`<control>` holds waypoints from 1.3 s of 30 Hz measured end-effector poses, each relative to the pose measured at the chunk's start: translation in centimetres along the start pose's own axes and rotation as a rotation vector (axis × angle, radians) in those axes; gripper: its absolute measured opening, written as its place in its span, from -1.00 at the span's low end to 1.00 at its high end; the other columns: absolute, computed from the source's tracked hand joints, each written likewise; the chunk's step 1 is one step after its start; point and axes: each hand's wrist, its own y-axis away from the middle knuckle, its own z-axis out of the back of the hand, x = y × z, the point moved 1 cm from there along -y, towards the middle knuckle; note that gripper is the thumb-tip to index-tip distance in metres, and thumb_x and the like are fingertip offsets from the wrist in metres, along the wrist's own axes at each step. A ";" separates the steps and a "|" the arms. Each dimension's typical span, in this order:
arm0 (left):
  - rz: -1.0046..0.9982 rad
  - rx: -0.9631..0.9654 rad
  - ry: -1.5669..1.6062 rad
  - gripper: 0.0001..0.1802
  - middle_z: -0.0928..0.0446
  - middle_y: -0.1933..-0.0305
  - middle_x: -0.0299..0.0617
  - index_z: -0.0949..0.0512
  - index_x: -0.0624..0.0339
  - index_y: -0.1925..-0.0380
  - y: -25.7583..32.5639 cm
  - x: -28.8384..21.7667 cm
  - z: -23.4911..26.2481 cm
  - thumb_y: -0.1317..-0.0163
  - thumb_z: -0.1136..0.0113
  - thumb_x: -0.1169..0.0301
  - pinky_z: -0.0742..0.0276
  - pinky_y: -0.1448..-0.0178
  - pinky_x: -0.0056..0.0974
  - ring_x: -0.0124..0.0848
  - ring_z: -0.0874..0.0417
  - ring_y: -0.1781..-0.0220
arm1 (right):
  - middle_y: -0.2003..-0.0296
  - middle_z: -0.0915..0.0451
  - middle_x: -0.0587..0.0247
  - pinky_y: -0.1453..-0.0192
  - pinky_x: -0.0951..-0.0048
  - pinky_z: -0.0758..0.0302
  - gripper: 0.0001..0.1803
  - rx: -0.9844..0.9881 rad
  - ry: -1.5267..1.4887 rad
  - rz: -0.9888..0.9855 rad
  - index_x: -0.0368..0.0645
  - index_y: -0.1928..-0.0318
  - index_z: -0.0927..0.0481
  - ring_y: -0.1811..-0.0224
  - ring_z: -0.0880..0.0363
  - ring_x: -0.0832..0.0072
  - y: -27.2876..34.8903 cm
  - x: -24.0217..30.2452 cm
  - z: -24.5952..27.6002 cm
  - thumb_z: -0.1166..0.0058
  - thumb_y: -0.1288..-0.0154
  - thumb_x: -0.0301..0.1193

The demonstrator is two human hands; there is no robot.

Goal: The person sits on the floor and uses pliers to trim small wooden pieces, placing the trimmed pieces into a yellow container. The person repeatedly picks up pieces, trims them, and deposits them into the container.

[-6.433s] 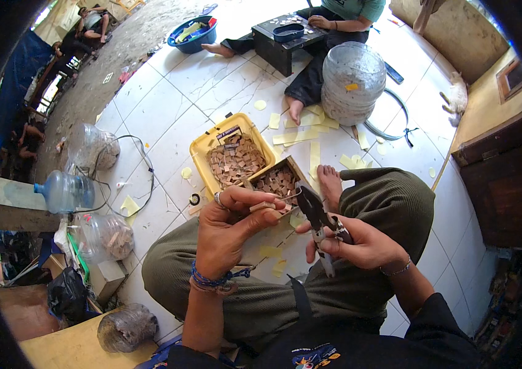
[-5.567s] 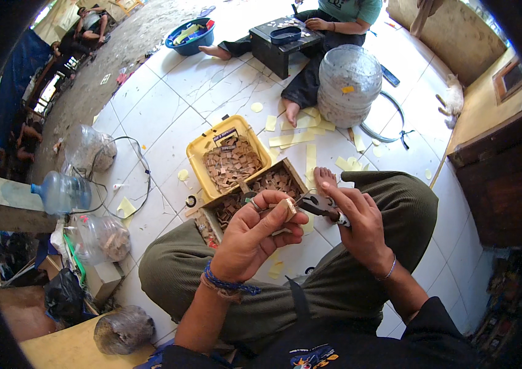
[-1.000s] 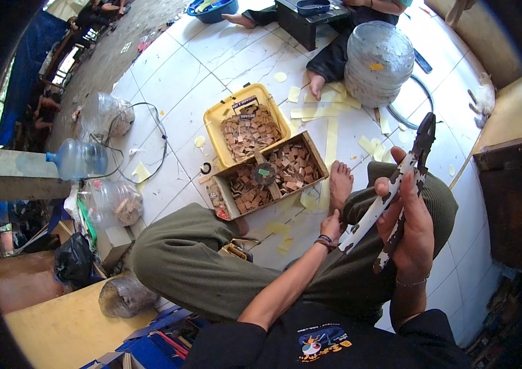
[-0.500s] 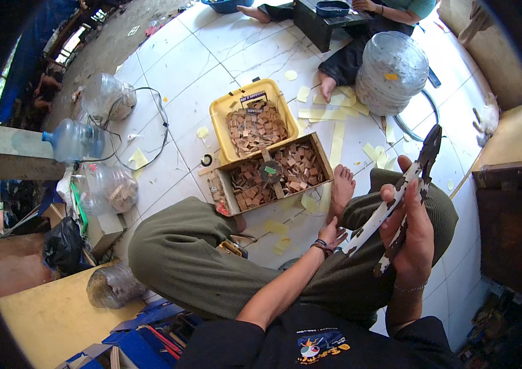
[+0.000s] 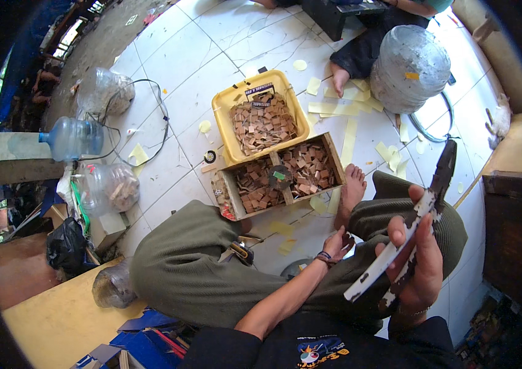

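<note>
My right hand (image 5: 424,258) is wrapped round the handles of a pair of pliers (image 5: 368,275) with flaking white paint. The dark jaws stick up past my fingers toward the upper right, and the handles spread slightly apart toward my lap. Low between my knees, my left hand (image 5: 334,245) is close to my bare foot (image 5: 351,192), its fingers drawn together. A small dark patch shows at its fingertips; what it is cannot be made out. In front of me, a wooden box (image 5: 250,214) with two compartments holds many small brown square pieces. A dark round thing (image 5: 280,177) sits on its divider.
Behind the box stands a yellow basin (image 5: 218,117) of similar pieces. Yellowish paper strips (image 5: 349,140) litter the tiles. A large clear plastic container (image 5: 410,67) stands near another person's foot (image 5: 339,80). Plastic bottles (image 5: 76,139) and a looped cable lie at left.
The pliers and my right hand have moved slightly lower and to the right. My left hand has shifted a little, with a dark patch now showing at its fingertips. The view has shifted slightly.
</note>
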 end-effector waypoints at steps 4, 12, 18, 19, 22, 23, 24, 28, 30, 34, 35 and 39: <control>-0.040 0.054 0.083 -0.65 -0.56 0.03 -0.26 -0.55 0.12 0.00 -2.1 1.6 1.4 -0.55 -0.21 0.07 -0.66 -0.18 -0.12 -0.30 -0.61 -0.05 | 0.37 -0.51 0.33 0.56 0.60 -0.48 -0.42 0.020 0.038 -0.037 0.05 -0.54 -0.14 0.63 -0.44 0.62 -0.1 0.0 -0.1 0.23 -0.72 -0.01; -0.093 0.199 0.174 -0.67 -0.59 -0.09 -0.22 -0.53 0.12 -0.03 -1.4 2.6 1.4 -0.54 -0.23 0.12 -0.62 -0.34 -0.09 -0.33 -0.62 -0.12 | 0.42 -0.61 0.08 0.37 0.49 -0.48 -0.38 0.059 -0.055 -0.024 0.02 -0.46 -0.25 0.48 -0.57 0.39 -0.8 0.2 0.1 0.02 -0.62 0.05; -0.038 0.047 0.148 -0.57 -0.52 -0.13 -0.18 -0.50 0.17 -0.14 2.3 -0.2 -0.5 -0.54 -0.23 0.08 -0.60 -0.37 -0.09 -0.30 -0.57 -0.21 | 0.44 -0.63 0.01 0.40 0.51 -0.46 -0.40 0.101 -0.018 -0.038 0.03 -0.42 -0.26 0.50 -0.57 0.41 -1.1 0.5 0.2 -0.05 -0.59 0.03; -0.056 0.085 0.130 -0.56 -0.51 -0.13 -0.17 -0.49 0.19 -0.15 2.7 -0.4 -0.7 -0.54 -0.23 0.07 -0.59 -0.39 -0.09 -0.29 -0.56 -0.23 | 0.43 -0.64 0.00 0.40 0.52 -0.45 -0.40 0.112 -0.051 -0.033 0.02 -0.42 -0.27 0.50 -0.58 0.41 -1.2 0.4 0.1 -0.05 -0.59 0.03; -0.049 0.087 0.119 -0.57 -0.52 -0.17 -0.22 -0.52 0.13 -0.14 3.8 -0.1 -0.4 -0.52 -0.25 0.06 -0.55 -0.39 -0.10 -0.31 -0.55 -0.24 | 0.43 -0.64 -0.03 0.41 0.53 -0.46 -0.41 0.117 -0.059 -0.016 0.01 -0.40 -0.27 0.51 -0.59 0.41 -1.3 0.4 -0.1 -0.06 -0.59 0.02; -0.019 0.029 0.127 -0.58 -0.53 -0.18 -0.23 -0.53 0.10 -0.14 3.8 0.1 -0.1 -0.52 -0.25 0.05 -0.53 -0.39 -0.10 -0.31 -0.54 -0.24 | 0.43 -0.65 -0.04 0.41 0.53 -0.46 -0.42 0.113 -0.042 -0.027 0.01 -0.40 -0.28 0.51 -0.60 0.40 -1.3 0.4 -0.2 -0.06 -0.59 0.01; -0.066 0.079 0.143 -0.58 -0.52 -0.18 -0.23 -0.52 0.09 -0.15 3.7 0.1 -0.1 -0.52 -0.26 0.05 -0.53 -0.39 -0.10 -0.31 -0.54 -0.25 | 0.43 -0.65 -0.05 0.41 0.53 -0.47 -0.42 0.118 -0.050 -0.034 0.01 -0.40 -0.28 0.50 -0.61 0.40 -1.3 0.4 -0.3 -0.07 -0.59 0.00; -0.077 0.102 0.126 -0.56 -0.52 -0.18 -0.20 -0.52 0.08 -0.14 2.6 -0.6 -0.7 -0.50 -0.28 0.03 -0.54 -0.37 -0.11 -0.29 -0.53 -0.25 | 0.49 -0.58 0.16 0.45 0.41 -0.44 -0.51 0.209 0.075 -0.036 0.20 -0.37 -0.22 0.65 -0.41 0.49 -1.8 1.0 -0.4 0.05 -0.62 0.03; -0.058 0.077 0.100 -0.55 -0.54 -0.19 -0.19 -0.54 0.08 -0.14 3.2 -1.1 -1.1 -0.49 -0.29 0.02 -0.53 -0.37 -0.11 -0.30 -0.52 -0.26 | 0.50 -0.57 0.20 0.45 0.38 -0.43 -0.53 0.219 0.099 -0.030 0.24 -0.37 -0.21 0.68 -0.37 0.50 -1.8 1.0 -0.4 0.07 -0.62 0.04; -0.188 -0.002 -0.077 -0.50 -0.58 -0.20 -0.19 -0.58 0.10 -0.18 7.6 -2.9 -2.3 -0.48 -0.30 -0.01 -0.53 -0.32 -0.14 -0.35 -0.52 -0.27 | 0.44 -0.64 -0.03 0.38 0.47 -0.52 -0.43 0.142 -0.076 -0.029 0.01 -0.38 -0.28 0.50 -0.61 0.38 -1.8 0.5 -0.5 -0.06 -0.59 -0.01; -0.245 -0.027 -0.171 -0.49 -0.59 -0.19 -0.19 -0.58 0.11 -0.20 9.0 -3.9 -2.9 -0.48 -0.29 -0.02 -0.54 -0.30 -0.15 -0.37 -0.53 -0.26 | 0.43 -0.65 -0.07 0.37 0.49 -0.54 -0.41 0.127 -0.070 -0.032 -0.04 -0.39 -0.29 0.46 -0.65 0.36 -1.7 0.3 -0.5 -0.09 -0.58 -0.02; -0.770 0.028 -0.844 -0.57 -0.64 0.04 -0.28 -0.58 0.16 -0.19 15.5 -10.3 -6.8 -0.50 -0.31 0.13 -0.62 -0.06 -0.32 -0.46 -0.67 0.04 | 0.42 -0.66 -0.08 0.34 0.48 -0.55 -0.41 0.132 -0.085 -0.030 -0.08 -0.39 -0.27 0.46 -0.66 0.36 -1.7 0.3 -0.5 -0.09 -0.59 -0.04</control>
